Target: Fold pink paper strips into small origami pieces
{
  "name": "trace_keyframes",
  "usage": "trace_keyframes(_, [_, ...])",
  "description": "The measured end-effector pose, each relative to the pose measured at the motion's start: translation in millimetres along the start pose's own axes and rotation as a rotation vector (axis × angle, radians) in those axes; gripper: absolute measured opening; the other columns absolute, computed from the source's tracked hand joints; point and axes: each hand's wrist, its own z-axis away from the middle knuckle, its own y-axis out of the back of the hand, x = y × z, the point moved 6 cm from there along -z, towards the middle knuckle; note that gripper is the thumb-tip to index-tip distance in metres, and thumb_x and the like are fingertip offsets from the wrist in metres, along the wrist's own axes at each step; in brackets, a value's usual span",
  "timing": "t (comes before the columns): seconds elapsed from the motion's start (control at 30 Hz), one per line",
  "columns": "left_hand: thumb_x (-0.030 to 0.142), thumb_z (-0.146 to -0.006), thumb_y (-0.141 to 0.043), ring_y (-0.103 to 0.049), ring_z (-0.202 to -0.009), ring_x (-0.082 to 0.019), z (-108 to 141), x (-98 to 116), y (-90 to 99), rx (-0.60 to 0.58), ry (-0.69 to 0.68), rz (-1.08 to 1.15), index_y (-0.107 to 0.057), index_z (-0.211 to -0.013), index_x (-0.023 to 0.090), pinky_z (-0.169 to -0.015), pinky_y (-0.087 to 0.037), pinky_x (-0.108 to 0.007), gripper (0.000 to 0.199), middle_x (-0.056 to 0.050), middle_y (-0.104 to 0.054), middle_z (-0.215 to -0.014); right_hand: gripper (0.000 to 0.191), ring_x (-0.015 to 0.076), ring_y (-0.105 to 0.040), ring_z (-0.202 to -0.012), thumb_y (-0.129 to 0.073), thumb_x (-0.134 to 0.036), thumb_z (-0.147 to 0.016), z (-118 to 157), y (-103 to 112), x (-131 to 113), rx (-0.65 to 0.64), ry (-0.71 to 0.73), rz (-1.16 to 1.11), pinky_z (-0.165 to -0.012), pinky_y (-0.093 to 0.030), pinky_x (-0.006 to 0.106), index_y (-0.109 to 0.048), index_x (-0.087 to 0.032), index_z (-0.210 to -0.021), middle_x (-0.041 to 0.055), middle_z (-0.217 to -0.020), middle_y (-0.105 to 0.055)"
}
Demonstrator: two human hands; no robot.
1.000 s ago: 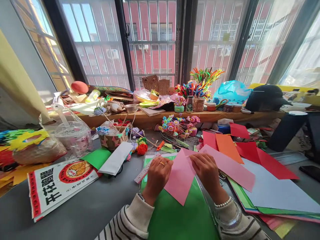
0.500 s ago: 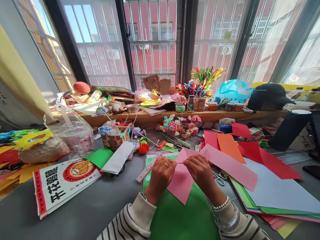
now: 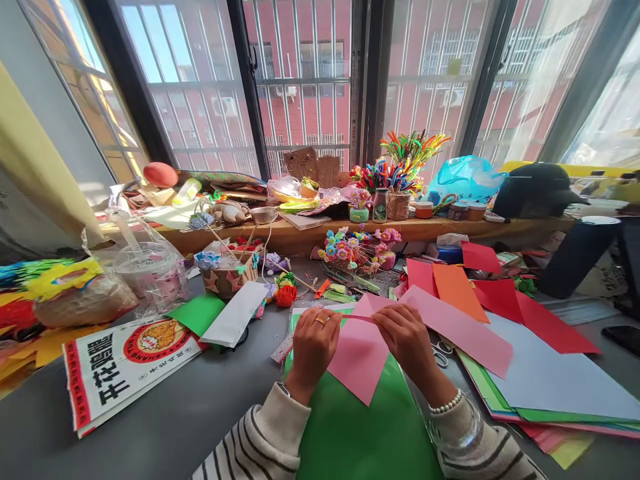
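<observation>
Both of my hands grip pink paper (image 3: 359,363) above a green mat (image 3: 365,433). My left hand (image 3: 314,343) has its fingers curled and pinched on the left end of a narrow pink edge. Pinching the right end is my right hand (image 3: 407,340), its fingers closed and pointing inward. Between them the edge stretches level, and a pink corner hangs toward me below it. Whether that edge is a fold or a separate strip I cannot tell. A pink ruler (image 3: 283,348) lies partly behind my left hand. Scissors (image 3: 441,355) lie just right of my right hand.
On the right are a long pink sheet (image 3: 465,330), an orange sheet (image 3: 459,293), red sheets (image 3: 555,323) and a pale stack (image 3: 555,373). To the left lie a printed paper bag (image 3: 135,373) and a plastic cup (image 3: 150,273). Craft flowers (image 3: 355,250) stand ahead below the sill.
My hands have drawn slightly apart, so more of the narrow pink edge shows between them. The ruler is more hidden behind my left hand. The view has shifted a little.
</observation>
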Motion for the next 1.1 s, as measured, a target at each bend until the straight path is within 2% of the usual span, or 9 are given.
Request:
trace_keyframes(0.17, [0.015,-0.076,-0.047,-0.054,-0.071,-0.017,1,-9,4.8,0.039,0.085,0.009,-0.059,-0.083,0.018,-0.072,-0.041,-0.033,0.014,-0.004,-0.062,-0.073,0.017,0.0172,-0.051,-0.078,-0.043,-0.014,-0.079,0,4,5,0.01,-0.027,0.026,-0.075,-0.034,0.031,-0.06,-0.018,-0.078,0.0029,-0.074,-0.063])
trace_keyframes(0.33, [0.018,-0.075,-0.05,-0.054,-0.083,-0.016,1,9,-2.9,-0.072,-0.074,0.132,-0.054,-0.097,0.019,-0.085,-0.037,-0.035,0.022,-0.003,-0.062,-0.085,0.018,0.0158,-0.052,-0.076,-0.042,-0.013,-0.08,0,-5,-9,-0.052,0.055,-0.05,-0.076,-0.035,0.031,-0.059,-0.019,-0.081,0.0019,-0.078,-0.063])
trace_keyframes(0.47, [0.011,-0.076,-0.047,-0.055,-0.073,-0.013,3,12,-7.9,-0.098,-0.117,0.138,-0.058,-0.086,0.021,-0.084,-0.038,-0.034,0.017,0.0,-0.062,-0.074,0.017,0.0155,-0.052,-0.076,-0.043,-0.014,-0.08,1,-7,-9,-0.06,0.077,-0.055,-0.074,-0.035,0.03,-0.059,-0.019,-0.082,0.0015,-0.078,-0.063])
trace_keyframes(0.6, [0.01,-0.074,-0.048,-0.055,-0.073,-0.015,4,7,-7.8,-0.083,-0.092,0.11,-0.058,-0.084,0.019,-0.082,-0.04,-0.035,0.017,-0.001,-0.063,-0.076,0.014,0.0183,-0.051,-0.077,-0.046,-0.016,-0.078,5,3,19,-0.002,-0.068,0.051,-0.07,-0.036,0.031,-0.06,-0.018,-0.079,0.0031,-0.076,-0.063])
trace_keyframes(0.7, [0.01,-0.073,-0.049,-0.055,-0.073,-0.015,4,7,-7.7,-0.088,-0.086,0.101,-0.057,-0.084,0.019,-0.082,-0.04,-0.035,0.016,-0.001,-0.063,-0.076,0.015,0.0187,-0.052,-0.073,-0.046,-0.018,-0.078,7,12,33,0.089,-0.192,0.095,-0.068,-0.037,0.032,-0.061,-0.016,-0.077,0.0048,-0.073,-0.063])
trace_keyframes(0.77, [0.01,-0.074,-0.048,-0.055,-0.072,-0.014,4,10,-8.2,-0.1,-0.106,0.115,-0.057,-0.084,0.019,-0.083,-0.039,-0.035,0.016,-0.001,-0.063,-0.075,0.014,0.0182,-0.052,-0.076,-0.047,-0.019,-0.078,5,10,26,0.105,-0.162,0.019,-0.07,-0.037,0.031,-0.06,-0.016,-0.079,0.0051,-0.076,-0.063])
trace_keyframes(0.87, [0.01,-0.075,-0.047,-0.055,-0.073,-0.012,3,14,-8.8,-0.115,-0.143,0.151,-0.057,-0.085,0.02,-0.085,-0.038,-0.034,0.017,0.0,-0.062,-0.075,0.013,0.0179,-0.051,-0.08,-0.05,-0.021,-0.077,1,-3,2,-0.006,-0.019,-0.084,-0.072,-0.036,0.03,-0.06,-0.018,-0.085,0.0032,-0.08,-0.063])
trace_keyframes(0.93, [0.01,-0.075,-0.047,-0.055,-0.073,-0.012,3,15,-8.7,-0.119,-0.15,0.157,-0.057,-0.085,0.02,-0.085,-0.037,-0.034,0.017,0.001,-0.062,-0.075,0.014,0.016,-0.052,-0.074,-0.047,-0.016,-0.078,-1,-8,-7,-0.014,0.011,-0.101,-0.072,-0.035,0.029,-0.061,-0.019,-0.078,0.0013,-0.073,-0.063])
trace_keyframes(1.1, [0.013,-0.074,-0.049,-0.055,-0.072,-0.014,1,6,-5.0,-0.076,-0.069,0.113,-0.059,-0.081,0.018,-0.083,-0.038,-0.033,0.013,-0.001,-0.063,-0.073,0.014,0.0165,-0.052,-0.073,-0.047,-0.015,-0.078,0,-7,-1,-0.002,-0.035,-0.056,-0.071,-0.033,0.03,-0.061,-0.018,-0.076,0.0015,-0.071,-0.064])
